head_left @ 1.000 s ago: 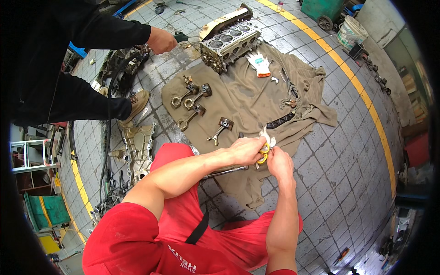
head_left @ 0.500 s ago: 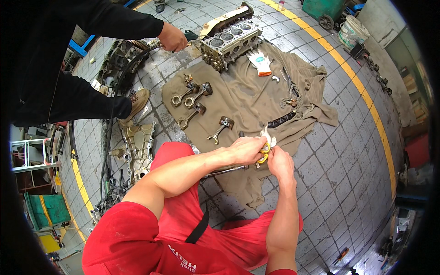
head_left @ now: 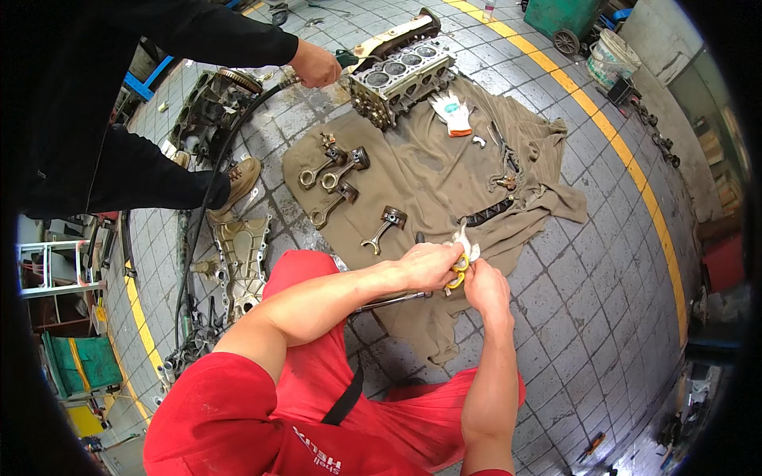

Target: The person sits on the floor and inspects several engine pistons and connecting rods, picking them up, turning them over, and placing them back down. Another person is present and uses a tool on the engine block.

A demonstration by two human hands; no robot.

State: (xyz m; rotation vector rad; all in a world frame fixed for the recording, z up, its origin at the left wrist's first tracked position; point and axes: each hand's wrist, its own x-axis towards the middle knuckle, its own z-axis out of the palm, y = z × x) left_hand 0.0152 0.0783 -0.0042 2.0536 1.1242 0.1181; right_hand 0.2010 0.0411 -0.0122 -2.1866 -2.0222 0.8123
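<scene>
4 pistons (head_left: 343, 178) on cloth (head_left: 444, 170) beyond hands (head_left: 456, 274).

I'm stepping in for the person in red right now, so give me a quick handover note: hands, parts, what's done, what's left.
Left hand and right hand meet over the cloth, together gripping a small yellow piece and a white rag.
Four pistons with rods lie in a row on the cloth; the cylinder head sits at its far edge, a white glove beside it.
A long metal bar lies under the left forearm.
Done: pistons laid out. Left: the piece in hand.
</scene>
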